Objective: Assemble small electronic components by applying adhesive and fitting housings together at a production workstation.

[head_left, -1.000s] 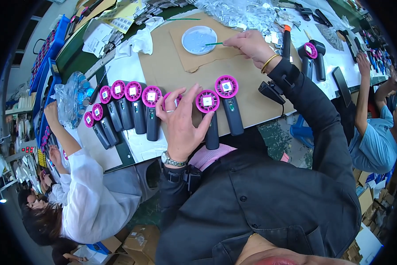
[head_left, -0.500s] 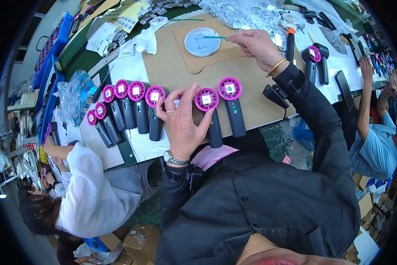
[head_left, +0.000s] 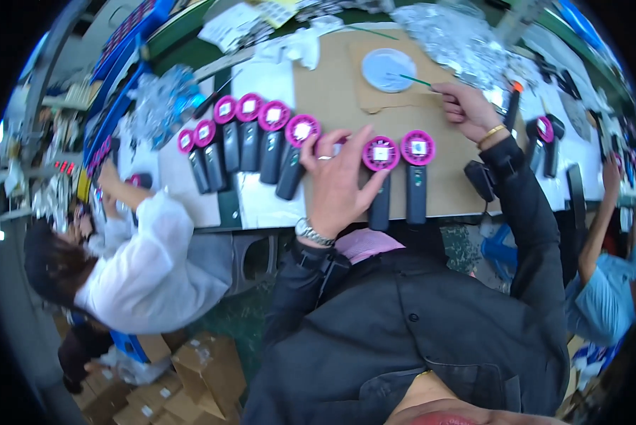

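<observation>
Left hand (head_left: 340, 185) laid flat on brown cardboard (head_left: 318, 85), fingers (head_left: 364, 145) spread apart, covering one pink-headed fan (head_left: 332, 145) and touching the next fan (head_left: 380, 177) at the thumb side; watch (head_left: 311, 232) worn at the wrist. Right hand (head_left: 470, 110) raised over the cardboard's far right part, fingers pinched together on a thin green stick (head_left: 415, 80), tip reaching the rim of a pale round dish (head_left: 387, 69); gold bangle (head_left: 491, 132) at the wrist. Third fan (head_left: 417, 173) just right of the thumb, handle toward the counter edge. Row of six more fans (head_left: 261, 142) to the left, heads pink, handles dark, lying side by side on white paper (head_left: 261, 205) and the cardboard. Crumpled foil (head_left: 452, 35) beyond the dish. Further fans (head_left: 544, 138) standing at far right. Person in white sleeve (head_left: 155, 262) seated at left; another in blue (head_left: 608, 297) at right. Cartons (head_left: 183, 382) on the floor, lower left.
</observation>
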Available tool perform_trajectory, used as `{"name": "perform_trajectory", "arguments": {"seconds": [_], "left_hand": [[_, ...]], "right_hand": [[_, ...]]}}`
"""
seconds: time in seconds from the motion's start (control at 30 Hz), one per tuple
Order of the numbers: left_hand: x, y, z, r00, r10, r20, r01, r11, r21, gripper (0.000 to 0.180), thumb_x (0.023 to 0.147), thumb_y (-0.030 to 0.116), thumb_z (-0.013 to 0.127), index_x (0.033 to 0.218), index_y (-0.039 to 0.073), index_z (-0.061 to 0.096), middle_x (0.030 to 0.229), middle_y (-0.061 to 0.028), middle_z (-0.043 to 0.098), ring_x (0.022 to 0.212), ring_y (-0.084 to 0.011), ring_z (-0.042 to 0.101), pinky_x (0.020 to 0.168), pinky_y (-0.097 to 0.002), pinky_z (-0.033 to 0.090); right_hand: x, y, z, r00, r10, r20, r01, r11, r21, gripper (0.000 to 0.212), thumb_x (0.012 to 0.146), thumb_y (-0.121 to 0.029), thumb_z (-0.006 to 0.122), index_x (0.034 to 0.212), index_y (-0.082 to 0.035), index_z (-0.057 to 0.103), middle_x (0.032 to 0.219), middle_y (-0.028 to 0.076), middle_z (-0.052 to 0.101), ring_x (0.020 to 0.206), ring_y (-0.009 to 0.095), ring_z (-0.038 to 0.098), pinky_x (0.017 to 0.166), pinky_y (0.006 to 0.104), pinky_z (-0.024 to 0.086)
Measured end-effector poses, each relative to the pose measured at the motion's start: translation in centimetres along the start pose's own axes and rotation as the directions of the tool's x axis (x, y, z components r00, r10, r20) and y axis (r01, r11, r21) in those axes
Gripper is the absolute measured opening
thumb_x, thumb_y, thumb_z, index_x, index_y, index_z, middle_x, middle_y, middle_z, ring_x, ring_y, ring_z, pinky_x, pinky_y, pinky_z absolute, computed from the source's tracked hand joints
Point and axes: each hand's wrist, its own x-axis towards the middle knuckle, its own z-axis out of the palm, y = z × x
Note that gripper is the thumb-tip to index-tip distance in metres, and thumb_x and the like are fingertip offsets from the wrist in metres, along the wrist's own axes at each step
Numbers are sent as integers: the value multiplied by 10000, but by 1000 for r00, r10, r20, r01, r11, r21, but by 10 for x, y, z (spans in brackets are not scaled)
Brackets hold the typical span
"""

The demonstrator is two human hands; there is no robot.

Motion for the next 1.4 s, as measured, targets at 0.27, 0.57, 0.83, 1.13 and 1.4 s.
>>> {"name": "perform_trajectory", "arguments": {"seconds": [0.27,0.57,0.83,1.13,1.4], "left_hand": [[2,-2,-1,1000,-13,-5,13,999,30,712,892,311,862,1514,74,608,1311,-83,750,1312,-305,592,1239,-586,203],[-6,-4,6,998,-18,-60,17,1000,-4,712,909,381,839,1514,84,610,1359,-74,714,1363,-304,565,1251,-585,207],[-10,-12,-1,999,-16,-36,16,1000,8,753,882,396,875,1513,80,610,1379,-67,716,1397,-299,550,1252,-569,197],[-3,-8,-2,1000,15,-21,-14,1000,4,823,849,304,899,1572,106,559,1391,-44,734,1386,-301,559,1232,-580,192],[-7,-8,1,999,30,-29,-29,1000,7,826,851,272,901,1581,110,550,1383,-34,744,1398,-291,561,1248,-568,178]], "right_hand": [[-19,-22,19,994,-101,46,96,991,98,148,1048,-148,766,968,-93,654,740,-106,363,580,20,273,475,242,207],[-5,-4,-27,998,-61,-20,62,994,94,111,1081,-147,716,1156,-68,699,737,-108,364,554,16,297,461,224,214],[-56,-13,2,990,-96,101,82,988,132,169,1096,-129,687,1207,-3,694,747,-88,368,579,16,320,489,214,238],[-136,18,15,975,-102,198,103,995,5,174,1082,-120,698,1155,31,740,699,-83,412,576,22,336,517,227,247],[-151,51,26,995,-71,66,78,990,-118,176,1059,-115,745,1145,34,781,722,-69,554,584,10,374,532,218,260]]}}
